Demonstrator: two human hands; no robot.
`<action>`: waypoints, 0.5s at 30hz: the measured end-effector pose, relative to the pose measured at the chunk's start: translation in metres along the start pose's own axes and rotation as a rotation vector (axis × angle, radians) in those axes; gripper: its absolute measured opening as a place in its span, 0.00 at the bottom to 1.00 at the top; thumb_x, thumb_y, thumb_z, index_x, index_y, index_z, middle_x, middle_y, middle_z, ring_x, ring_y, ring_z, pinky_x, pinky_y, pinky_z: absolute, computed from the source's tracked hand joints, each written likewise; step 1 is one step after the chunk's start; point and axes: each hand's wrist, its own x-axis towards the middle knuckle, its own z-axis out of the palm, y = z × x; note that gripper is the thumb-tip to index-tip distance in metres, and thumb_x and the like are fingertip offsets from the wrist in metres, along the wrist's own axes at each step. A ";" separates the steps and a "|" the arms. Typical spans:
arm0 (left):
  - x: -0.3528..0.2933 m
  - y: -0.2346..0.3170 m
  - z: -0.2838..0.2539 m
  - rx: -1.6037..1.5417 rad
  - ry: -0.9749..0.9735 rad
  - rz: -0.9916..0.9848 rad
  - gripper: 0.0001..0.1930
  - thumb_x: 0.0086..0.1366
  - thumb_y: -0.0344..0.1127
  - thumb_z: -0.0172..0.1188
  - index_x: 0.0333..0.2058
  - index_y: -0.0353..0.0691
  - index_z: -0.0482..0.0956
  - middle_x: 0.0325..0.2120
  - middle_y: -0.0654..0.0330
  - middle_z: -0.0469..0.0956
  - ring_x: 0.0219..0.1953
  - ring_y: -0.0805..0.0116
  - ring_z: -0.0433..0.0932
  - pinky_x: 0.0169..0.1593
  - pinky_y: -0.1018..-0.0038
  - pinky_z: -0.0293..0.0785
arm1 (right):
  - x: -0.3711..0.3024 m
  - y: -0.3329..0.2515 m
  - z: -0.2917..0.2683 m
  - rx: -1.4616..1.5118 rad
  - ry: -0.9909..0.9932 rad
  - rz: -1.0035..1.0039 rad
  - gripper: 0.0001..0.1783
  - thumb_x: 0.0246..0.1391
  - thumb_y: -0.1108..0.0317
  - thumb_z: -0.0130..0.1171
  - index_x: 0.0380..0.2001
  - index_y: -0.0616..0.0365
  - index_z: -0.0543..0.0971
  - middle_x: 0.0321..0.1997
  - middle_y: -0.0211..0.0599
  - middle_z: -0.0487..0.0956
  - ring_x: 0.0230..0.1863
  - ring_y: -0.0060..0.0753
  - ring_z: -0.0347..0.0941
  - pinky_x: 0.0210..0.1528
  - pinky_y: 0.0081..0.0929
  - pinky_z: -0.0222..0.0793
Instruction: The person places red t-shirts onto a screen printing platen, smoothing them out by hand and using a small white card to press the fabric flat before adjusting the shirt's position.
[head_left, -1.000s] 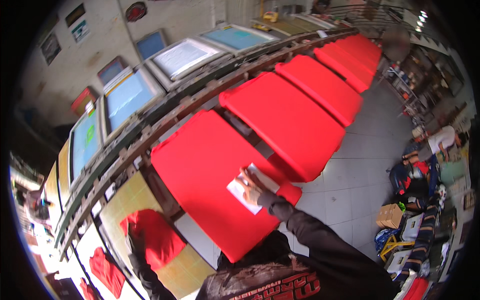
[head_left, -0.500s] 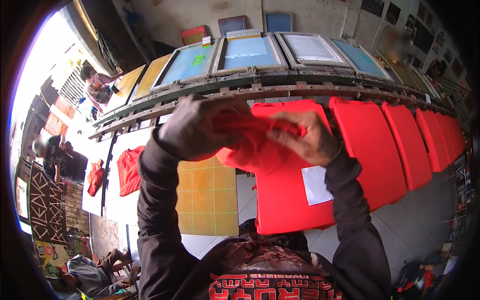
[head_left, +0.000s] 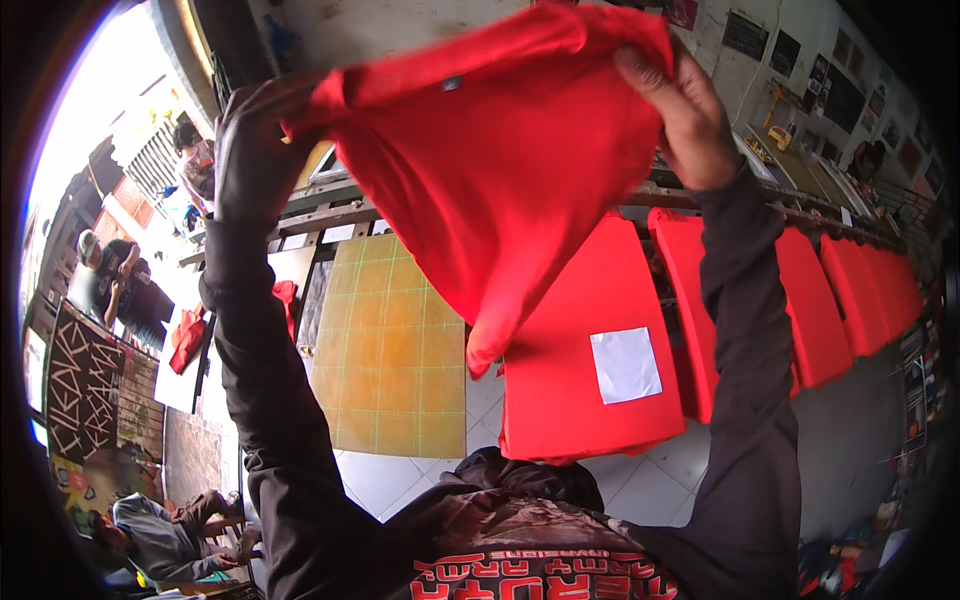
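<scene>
A red T-shirt [head_left: 500,150] hangs spread in the air before me, a small dark label showing inside its neck. My left hand [head_left: 255,150] is closed on one upper corner of it, and my right hand [head_left: 692,125] grips the other, thumb toward me. The cloth narrows downward to a bunched end, which hangs between a yellowish board [head_left: 390,350] with green grid lines and a board covered in red fabric [head_left: 590,425]. On that red board lies a white sheet of paper [head_left: 626,366]. The shirt hides most of the frames behind it.
More red-covered boards [head_left: 870,295] line up to the right. A long metal rail [head_left: 330,215] runs behind the boards. At the left, a crumpled red garment [head_left: 187,338] lies on a white board. Several people [head_left: 180,545] are on the left side.
The T-shirt, bunched between my hands before, is now lifted and spread out wide. My hands have moved up and apart.
</scene>
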 end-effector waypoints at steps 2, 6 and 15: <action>0.000 -0.030 -0.009 -0.588 -0.082 -0.247 0.20 0.64 0.33 0.61 0.53 0.33 0.76 0.44 0.59 0.81 0.51 0.73 0.76 0.54 0.74 0.72 | 0.008 0.000 -0.037 0.061 0.074 0.095 0.21 0.66 0.64 0.53 0.60 0.58 0.70 0.57 0.32 0.76 0.59 0.24 0.71 0.61 0.27 0.65; -0.002 -0.011 -0.004 -0.970 0.224 -0.401 0.20 0.68 0.40 0.58 0.53 0.31 0.76 0.44 0.60 0.81 0.46 0.73 0.78 0.53 0.75 0.71 | 0.011 -0.010 -0.032 0.116 -0.018 0.140 0.21 0.66 0.64 0.52 0.60 0.58 0.71 0.56 0.32 0.77 0.58 0.25 0.72 0.60 0.28 0.67; -0.017 -0.028 -0.083 0.219 0.068 -0.276 0.17 0.62 0.48 0.67 0.37 0.39 0.82 0.25 0.60 0.80 0.28 0.76 0.75 0.36 0.74 0.72 | 0.009 -0.047 0.014 0.152 -0.288 0.083 0.19 0.60 0.73 0.60 0.53 0.60 0.72 0.51 0.34 0.79 0.52 0.23 0.75 0.56 0.25 0.69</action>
